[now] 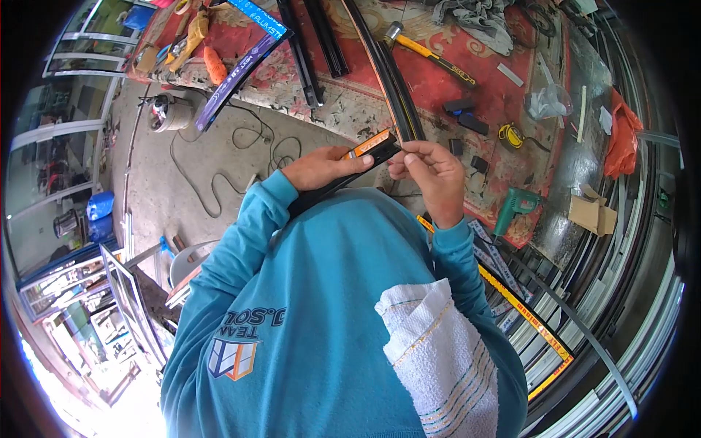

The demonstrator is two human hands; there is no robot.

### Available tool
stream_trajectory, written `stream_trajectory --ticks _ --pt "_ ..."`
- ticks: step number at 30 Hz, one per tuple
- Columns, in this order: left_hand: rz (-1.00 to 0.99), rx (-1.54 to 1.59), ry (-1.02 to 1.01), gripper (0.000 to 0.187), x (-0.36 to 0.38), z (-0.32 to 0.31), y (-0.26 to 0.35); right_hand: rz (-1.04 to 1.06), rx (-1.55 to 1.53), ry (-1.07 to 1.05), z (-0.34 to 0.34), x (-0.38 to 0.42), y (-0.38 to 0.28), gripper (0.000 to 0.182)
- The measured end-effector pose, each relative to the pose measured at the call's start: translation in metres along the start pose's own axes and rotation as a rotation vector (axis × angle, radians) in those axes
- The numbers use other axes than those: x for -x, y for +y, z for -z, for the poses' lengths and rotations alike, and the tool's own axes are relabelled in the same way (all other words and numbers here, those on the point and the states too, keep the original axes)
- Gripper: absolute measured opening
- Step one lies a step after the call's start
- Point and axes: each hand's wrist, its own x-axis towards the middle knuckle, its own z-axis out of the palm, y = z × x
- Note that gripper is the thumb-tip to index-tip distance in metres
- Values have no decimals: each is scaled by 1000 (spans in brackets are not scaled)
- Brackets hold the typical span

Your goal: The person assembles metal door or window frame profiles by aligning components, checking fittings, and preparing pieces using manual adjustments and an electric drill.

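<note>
My left hand is wrapped round a black metal profile, thumb on top. An orange printed label runs along one side of the profile, whose near part passes over my lap under my forearm. At the profile's far end, my right hand has thumb and forefinger pinched together. What lies between those fingertips is too small to make out. Just beyond both hands, long dark profiles lie on the table covered with worn red patterned cloth.
On the table lie a yellow-handled hammer, a tape measure, a green power drill and small black blocks. Metal lengths fill the rack at right. A cable snakes over the floor near a bucket.
</note>
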Motion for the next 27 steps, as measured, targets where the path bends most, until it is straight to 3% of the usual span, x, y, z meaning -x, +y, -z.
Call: stream_trajectory --ticks 2,4,6,13,18,22,27 --pt "-10 -24 57 84 6 0 8 -27 61 13 -5 1 0 17" --pt "10 -44 57 84 6 3 9 -55 121 27 -5 -1 3 15" --pt "29 -65 55 84 5 3 8 227 452 -1 -2 -6 14 12" --pt "34 -81 52 84 6 3 12 350 627 29 -10 -12 13 11" --pt "54 -77 45 84 11 5 23 665 1075 1 -14 -15 11 12" --pt "61 -101 49 89 6 3 17 656 1037 -41 -12 -19 17 14" --pt "80 -126 51 92 1 2 15 775 1268 -32 -13 -20 24 14"
